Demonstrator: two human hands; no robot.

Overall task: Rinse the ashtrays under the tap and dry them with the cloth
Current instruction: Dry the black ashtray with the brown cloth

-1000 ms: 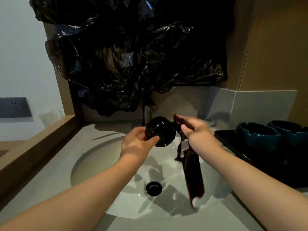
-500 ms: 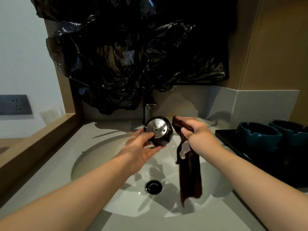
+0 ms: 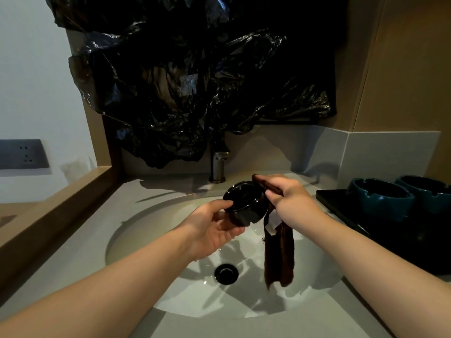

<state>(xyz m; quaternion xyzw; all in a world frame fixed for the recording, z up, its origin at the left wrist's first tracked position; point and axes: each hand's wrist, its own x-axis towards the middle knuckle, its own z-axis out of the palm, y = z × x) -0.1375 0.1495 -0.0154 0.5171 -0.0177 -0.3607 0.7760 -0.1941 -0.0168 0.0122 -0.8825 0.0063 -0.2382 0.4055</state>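
Observation:
My left hand (image 3: 214,228) holds a round black ashtray (image 3: 244,203) above the white sink basin (image 3: 151,230), thumb on its rim and fingers under it. My right hand (image 3: 290,198) grips a dark brown cloth (image 3: 279,254) and presses it against the ashtray's right side; the rest of the cloth hangs down into the basin. The chrome tap (image 3: 218,167) stands just behind the ashtray, with no water visibly running. Two teal ashtrays (image 3: 380,198) (image 3: 429,191) sit on a black tray (image 3: 341,206) at the right.
A crumpled black plastic bag (image 3: 195,81) covers the wall above the tap. The drain (image 3: 226,273) lies in the basin's middle. A wooden ledge (image 3: 48,211) runs along the left of the grey counter (image 3: 73,252). A wall socket (image 3: 23,154) is at the far left.
My left hand has been turning the ashtray: a shiny metal face showed half a second ago, and a dark side faces me now. The cloth stays against its right side.

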